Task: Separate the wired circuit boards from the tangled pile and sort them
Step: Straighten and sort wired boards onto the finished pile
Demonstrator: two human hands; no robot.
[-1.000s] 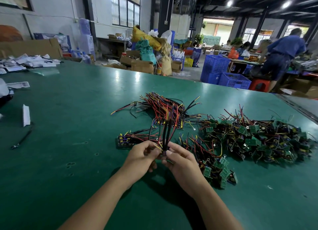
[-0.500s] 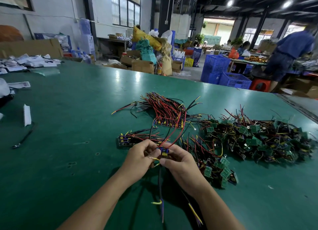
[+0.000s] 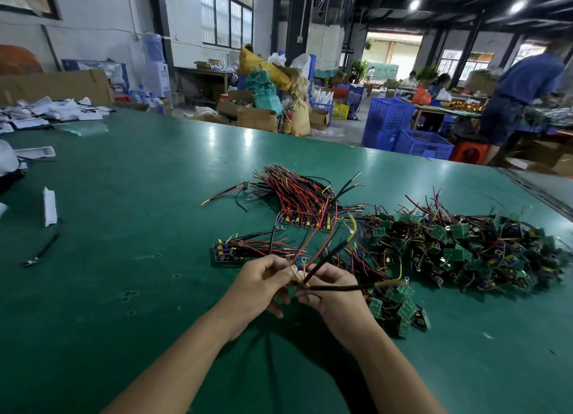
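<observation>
**Inspector:** Item under inspection: one wired circuit board [image 3: 299, 270], held just above the table [image 3: 124, 258] between both hands, beside the near end of the tangled pile [image 3: 465, 246]. Fingers hide most of it; a blue component shows.

**Clerk:** Grip?

**Inspector:** Left hand [image 3: 263, 278] and right hand [image 3: 333, 288] each pinch it, fingers curled close. Two black leads [image 3: 333, 254] fan out rightward over the pile.

**Clerk:** Risks?

**Inspector:** In my judgement, snagging. The leads end in small metal ring terminals [image 3: 405, 279], and thin red wires [image 3: 311, 238] run up toward the sorted row [image 3: 305, 223] — a quick pull could hook a neighbour or drag that row out of line.

**Clerk:** Materials?

**Inspector:** Boards are small, flat, green rectangles with hard edges. Wires are slender and limp, in glossy insulation — red, black, yellow, blue. The black leads look stiffer. The table surface is smooth green matting with a dull sheen
</observation>
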